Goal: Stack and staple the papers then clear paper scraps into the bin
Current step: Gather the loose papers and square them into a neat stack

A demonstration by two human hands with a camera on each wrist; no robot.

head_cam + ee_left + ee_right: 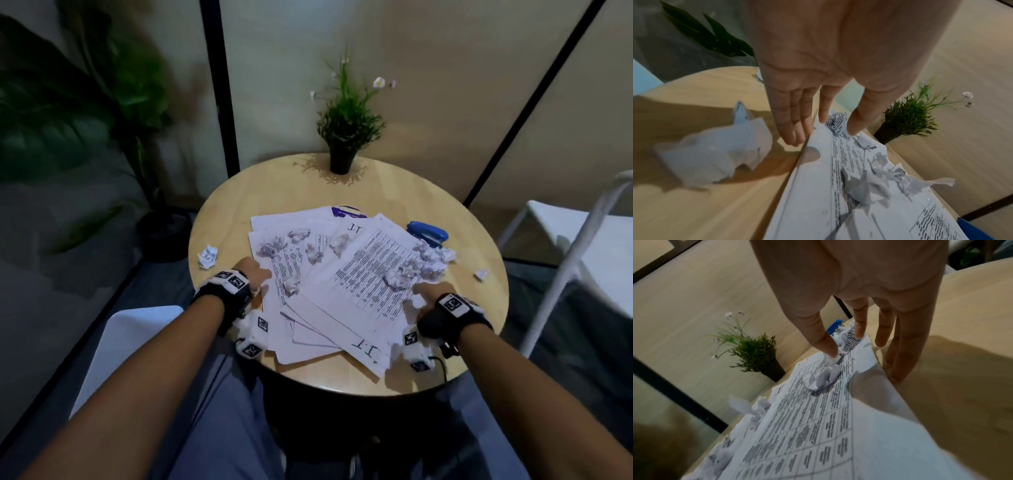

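Scraps (397, 278) on papers (363, 284), stapler (428, 232) behind.

Print on the papers (370, 274) too blurred to read

round wooden table (394, 192), beige panels (445, 85) (black-framed)

Handwritten "1.1" legible, inverted, at near corner of topmost printed sheet (368, 291). Similar handwritten "1.1" at far end of another sheet (352, 228) beneath. Printed body text on sheets blurred, unreadable. Square coded markers on wrist bands (454, 305), no readable characters.
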